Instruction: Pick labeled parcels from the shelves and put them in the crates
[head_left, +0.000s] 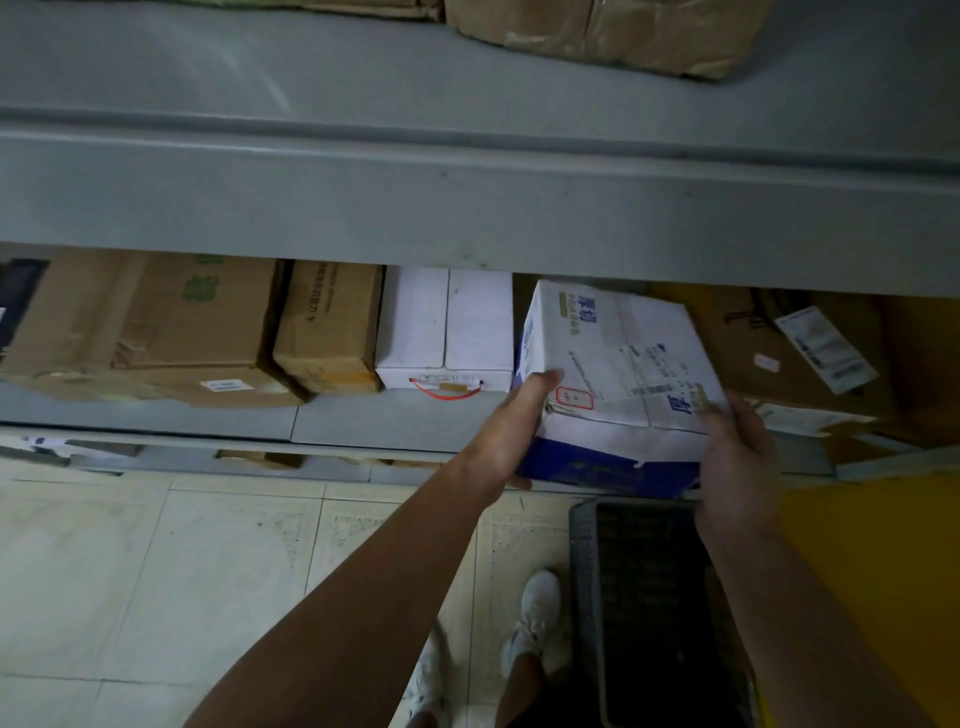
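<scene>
A white and blue cardboard parcel (618, 379) with a shipping label and a red stamp sits tilted at the front edge of the grey metal shelf (384, 421), jutting out past it. My left hand (511, 431) grips its left side, thumb on top. My right hand (737, 457) holds its right front corner. Directly below the parcel stands a dark grey mesh crate (587, 582) on the floor, its inside dark.
Other parcels line the same shelf: brown boxes (171, 327) at left, a white box with a red cord (447, 332), a labeled brown box (795, 348) at right. A yellow surface (883, 571) flanks the crate. My white shoes (535, 618) stand on pale floor tiles.
</scene>
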